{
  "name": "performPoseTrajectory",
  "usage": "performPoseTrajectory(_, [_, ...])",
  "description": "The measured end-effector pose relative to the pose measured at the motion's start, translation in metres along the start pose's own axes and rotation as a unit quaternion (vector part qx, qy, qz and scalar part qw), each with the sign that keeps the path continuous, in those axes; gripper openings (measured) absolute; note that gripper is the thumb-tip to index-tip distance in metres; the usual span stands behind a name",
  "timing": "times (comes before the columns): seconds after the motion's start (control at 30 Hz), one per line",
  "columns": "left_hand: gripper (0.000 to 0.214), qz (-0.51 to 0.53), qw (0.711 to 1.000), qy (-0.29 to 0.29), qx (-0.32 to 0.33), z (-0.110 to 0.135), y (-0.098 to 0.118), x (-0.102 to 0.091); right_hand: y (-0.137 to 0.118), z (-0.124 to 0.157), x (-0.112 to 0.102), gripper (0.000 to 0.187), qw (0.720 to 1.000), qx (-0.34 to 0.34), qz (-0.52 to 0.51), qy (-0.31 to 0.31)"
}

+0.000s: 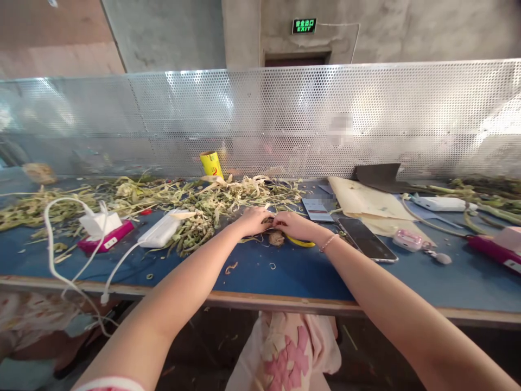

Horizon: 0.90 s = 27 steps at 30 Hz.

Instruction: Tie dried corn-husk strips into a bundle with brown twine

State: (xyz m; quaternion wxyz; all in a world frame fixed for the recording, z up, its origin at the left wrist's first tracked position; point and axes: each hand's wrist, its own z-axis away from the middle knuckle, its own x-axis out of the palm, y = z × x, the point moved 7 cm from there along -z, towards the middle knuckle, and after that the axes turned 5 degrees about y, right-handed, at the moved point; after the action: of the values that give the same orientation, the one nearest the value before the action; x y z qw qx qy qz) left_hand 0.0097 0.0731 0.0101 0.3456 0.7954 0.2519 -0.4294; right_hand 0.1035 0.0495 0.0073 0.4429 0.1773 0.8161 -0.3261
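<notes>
A small, round, tan clump (277, 238) sits on the blue counter (252, 277), around the middle of the scene. The left hand (255, 220) and right hand (290, 224) meet at its far side, fingers curled inward; with the fingertips hidden, I cannot tell whether either grips anything. A curved yellow strip (303, 243) lies just right of the clump, near the right hand.

Dried leafy stalks (203, 217) spread to the left and far side, with a yellow tube (211, 164) beyond them. Farther left are a white block (159, 229) with a cable and a magenta box (109, 239). On the right, a dark phone (366, 239) lies near a pink case (407, 239), with tan paper (358, 200) beyond. A perforated metal panel (244, 108) rises along the far side.
</notes>
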Motion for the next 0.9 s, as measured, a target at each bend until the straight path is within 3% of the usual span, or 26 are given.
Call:
performPoseTrajectory(0.1, [0.017, 0.004, 1.0, -0.02, 0.01, 0.0, 0.002, 0.006, 0.002, -0.001, -0.005, 0.016, 0.999, 0.007, 0.011, 0.048])
performPoseTrajectory(0.23, [0.021, 0.023, 0.999, 0.029, -0.003, -0.003, 0.001, -0.003, 0.008, -0.002, -0.013, 0.013, 0.994, 0.021, 0.002, 0.111])
performPoseTrajectory(0.33, [0.029, 0.064, 0.997, 0.048, -0.014, -0.001, 0.009, -0.01, 0.016, -0.002, -0.02, 0.01, 0.984, 0.064, -0.007, 0.165])
performPoseTrajectory(0.43, [0.04, 0.122, 0.991, 0.046, 0.019, 0.001, 0.025, -0.011, 0.025, 0.002, -0.025, 0.006, 0.969, 0.128, -0.045, 0.209])
performPoseTrajectory(0.6, [0.019, 0.098, 0.989, 0.109, 0.003, -0.003, 0.024, -0.012, 0.028, 0.006, -0.022, 0.007, 0.952, 0.192, -0.132, 0.197])
performPoseTrajectory(0.77, [0.014, 0.036, 0.983, 0.181, 0.01, -0.003, 0.014, -0.025, 0.024, 0.004, -0.024, 0.003, 0.962, 0.155, -0.094, 0.203])
performPoseTrajectory(0.9, [0.013, 0.021, 0.974, 0.226, -0.019, -0.003, 0.004, -0.037, 0.023, 0.002, -0.024, 0.004, 0.969, 0.126, -0.065, 0.203])
